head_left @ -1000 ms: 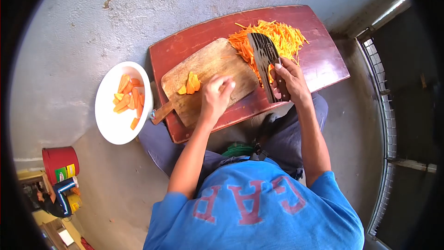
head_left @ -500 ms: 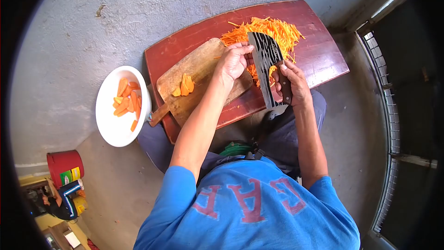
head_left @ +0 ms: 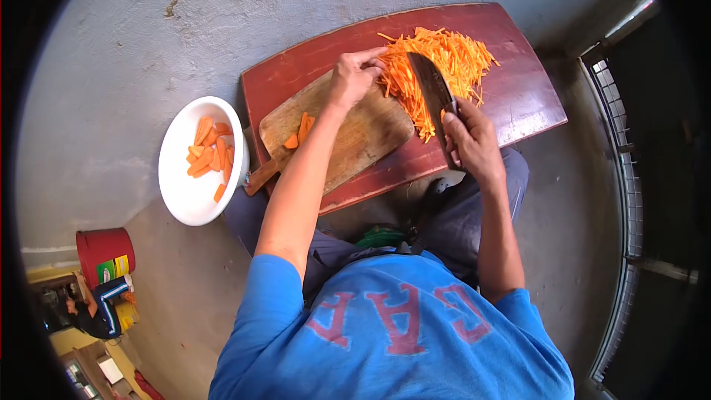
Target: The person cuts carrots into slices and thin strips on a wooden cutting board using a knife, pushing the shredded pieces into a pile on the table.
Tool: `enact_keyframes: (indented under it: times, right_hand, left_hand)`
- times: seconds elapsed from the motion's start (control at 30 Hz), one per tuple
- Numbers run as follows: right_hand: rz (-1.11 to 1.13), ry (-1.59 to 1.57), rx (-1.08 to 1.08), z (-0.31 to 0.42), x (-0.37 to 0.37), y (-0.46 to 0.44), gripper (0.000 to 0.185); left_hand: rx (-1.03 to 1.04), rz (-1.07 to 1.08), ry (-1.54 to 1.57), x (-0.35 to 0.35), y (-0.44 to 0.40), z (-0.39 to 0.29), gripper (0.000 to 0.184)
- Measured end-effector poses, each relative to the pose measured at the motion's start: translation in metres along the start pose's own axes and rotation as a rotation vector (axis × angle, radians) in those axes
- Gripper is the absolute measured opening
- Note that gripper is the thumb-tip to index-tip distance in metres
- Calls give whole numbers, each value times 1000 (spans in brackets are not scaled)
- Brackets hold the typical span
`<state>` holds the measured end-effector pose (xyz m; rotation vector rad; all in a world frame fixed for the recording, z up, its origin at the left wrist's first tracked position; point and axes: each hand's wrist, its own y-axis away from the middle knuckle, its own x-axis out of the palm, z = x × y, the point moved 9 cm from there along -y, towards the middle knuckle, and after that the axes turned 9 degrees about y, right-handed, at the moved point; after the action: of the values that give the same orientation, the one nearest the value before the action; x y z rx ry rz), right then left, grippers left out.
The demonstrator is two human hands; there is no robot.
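My right hand (head_left: 475, 137) is closed around the handle of a cleaver (head_left: 431, 89). Its broad dark blade is tilted nearly edge-on beside a heap of carrot strips (head_left: 444, 67). My left hand (head_left: 355, 78) is above the far end of the wooden cutting board (head_left: 363, 133), fingers apart and pointing at the heap's left side. I see nothing in those fingers, though their undersides are hidden. A few carrot slices (head_left: 304, 130) lie on the board near its handle, partly behind my left forearm.
The board and the heap rest on a low red table (head_left: 522, 92) against a rough wall. Left of it, a white basin (head_left: 185, 192) holds several carrot pieces (head_left: 207, 152). A red bucket (head_left: 104, 252) and another person (head_left: 104, 311) are at the far left.
My left hand has moved left, away from the blade to the heap's edge. The cleaver has turned from showing its wide face to nearly edge-on, and the strips by its handle have dropped away.
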<state>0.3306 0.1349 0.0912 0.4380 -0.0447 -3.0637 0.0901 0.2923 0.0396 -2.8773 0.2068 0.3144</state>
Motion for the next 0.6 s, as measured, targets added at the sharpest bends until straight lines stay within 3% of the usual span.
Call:
enact_keyframes:
  times: [0.07, 0.1, 0.2, 0.27, 0.33, 0.43, 0.6]
  right_hand:
    - [147, 9, 140, -7, 24, 2, 15]
    - [201, 24, 106, -10, 38, -1, 16]
    - [300, 123, -37, -4, 72, -13, 17]
    - [401, 33, 124, -14, 83, -26, 19]
    - [321, 110, 101, -20, 77, -48, 27]
    - [147, 297, -22, -18, 55, -62, 22]
    - [374, 155, 134, 1, 105, -11, 20]
  left_hand:
    - [-85, -54, 39, -26, 4, 13, 39]
    - [-135, -88, 94, -39, 11, 18, 39]
    - [-18, -191, -92, -88, 50, 2, 41]
    - [-17, -179, -233, -121, 82, 1, 44]
    - [-57, -141, -330, -147, 115, -1, 46]
    - [-207, -84, -378, -168, 156, 3, 55]
    - [-241, -80, -357, -150, 177, -5, 67]
